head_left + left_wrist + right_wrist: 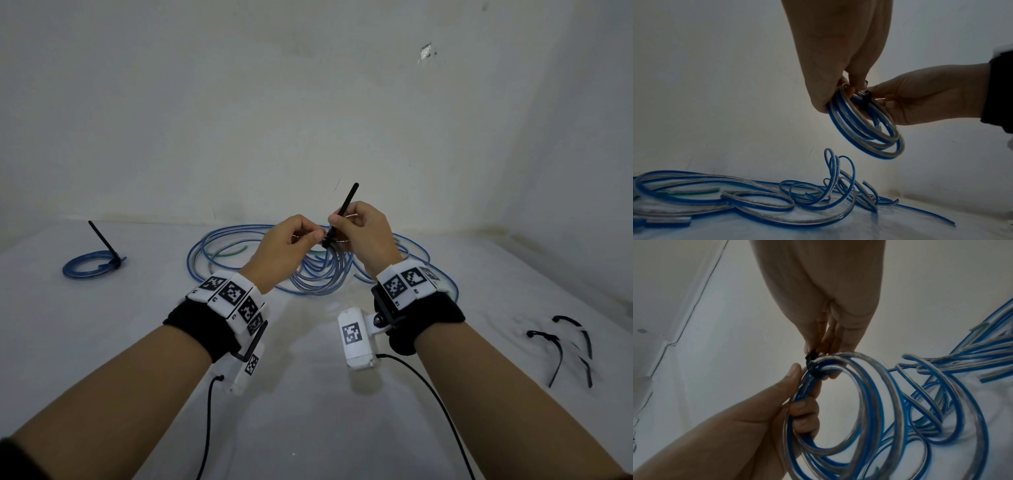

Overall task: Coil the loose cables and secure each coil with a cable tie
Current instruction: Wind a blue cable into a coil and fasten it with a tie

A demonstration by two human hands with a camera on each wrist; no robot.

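Note:
Above the table my left hand [310, 236] grips a small coil of blue-and-clear cable [857, 134], which the head view mostly hides. A black cable tie [343, 209] wraps the top of that coil, its tail sticking up. My right hand [337, 222] pinches the tie just above its head. In the left wrist view, my left hand [851, 84] holds the coil's top and my right hand [881, 97] meets it at the tie [866, 97]. From the right wrist, my right hand [818, 352] holds the tie [813, 368] while my left hand [803, 386] curls round the coil [873, 386].
A tangle of loose blue, clear and green cables [318, 279] lies on the white table [308, 394] behind and under my hands. A tied blue coil [85, 275] lies far left. Spare black cable ties [544, 335] lie at the right. A wall stands close behind.

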